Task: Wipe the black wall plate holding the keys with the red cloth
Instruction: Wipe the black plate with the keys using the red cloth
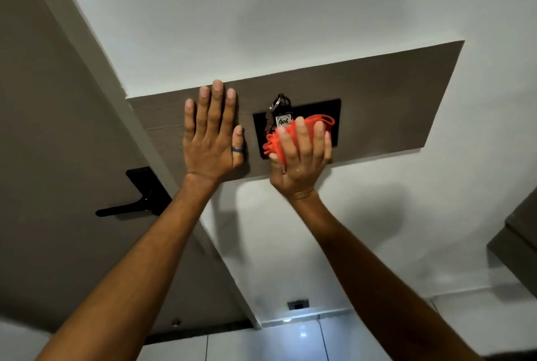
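On the brown wood-grain panel [377, 105] fixed to the white wall [290, 12], head view: the black wall plate [316, 108] sat near the panel's lower edge, left of its middle. Right hand [302, 157] pressed the bunched red cloth [293, 134] flat against the plate's lower half, fingers curled over the wad and gripping it; judged to be the wiping contact, palm pressure keeping the cloth on the surface. Left hand [212, 134] lay open and flat on the panel just left of the plate, fingers spread, gripping nothing, ring [236, 149] on the thumb; probably a brace for balance.

Obstruction: the key bunch [279, 105] with its tag marked "406" [283, 121] hung from the plate's upper part, touching the cloth's top edge. Judged that the keys would block a clean pass across the top left of the plate unless wiped around.

Surroundings: black lever door handle [136, 201] on the brown door [43, 128] to the left, well apart. Small wall socket [297, 304] low on the wall.
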{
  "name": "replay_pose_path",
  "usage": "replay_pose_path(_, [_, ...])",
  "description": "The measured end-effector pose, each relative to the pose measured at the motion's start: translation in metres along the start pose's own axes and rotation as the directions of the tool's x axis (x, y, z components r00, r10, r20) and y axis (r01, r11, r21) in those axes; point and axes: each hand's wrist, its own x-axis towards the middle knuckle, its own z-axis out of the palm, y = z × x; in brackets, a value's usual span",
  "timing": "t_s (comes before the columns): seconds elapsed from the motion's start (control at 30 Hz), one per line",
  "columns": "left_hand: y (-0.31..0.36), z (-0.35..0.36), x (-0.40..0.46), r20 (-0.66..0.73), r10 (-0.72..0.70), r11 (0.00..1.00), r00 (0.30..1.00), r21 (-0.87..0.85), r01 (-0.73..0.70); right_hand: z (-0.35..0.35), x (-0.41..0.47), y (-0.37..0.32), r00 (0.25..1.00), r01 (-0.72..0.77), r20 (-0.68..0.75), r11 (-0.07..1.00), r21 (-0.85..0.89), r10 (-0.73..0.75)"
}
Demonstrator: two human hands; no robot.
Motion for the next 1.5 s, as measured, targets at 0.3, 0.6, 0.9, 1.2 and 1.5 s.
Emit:
replay_pose_path(0.3, [0.000,0.002,0.001,-0.005,0.007,1.000,1.000,-0.014,-0.008,-0.018,0.002,0.045,0.997,0.051,0.063,0.999,-0.010,-0.051])
replay_pose_path(0.6, [0.001,0.002,0.001,-0.019,0.005,1.000,1.000,-0.001,-0.005,-0.009,0.046,0.017,0.992,-0.125,0.033,0.991,0.050,0.123])
replay_pose_path(0.9, [0.003,-0.003,0.002,-0.015,-0.001,1.000,1.000,0.011,0.001,-0.017,0.050,0.056,0.980,0.178,0.082,0.983,0.038,-0.180])
replay_pose_path(1.2, [0.003,-0.001,0.005,-0.048,0.014,0.999,0.999,0.046,-0.011,-0.019,0.052,0.057,0.996,0.059,0.062,0.998,0.031,-0.061])
replay_pose_path(1.5, [0.007,-0.002,0.005,-0.020,-0.015,1.000,1.000,0.020,0.015,-0.019,0.063,0.057,0.989,0.070,0.132,0.998,0.004,-0.070])
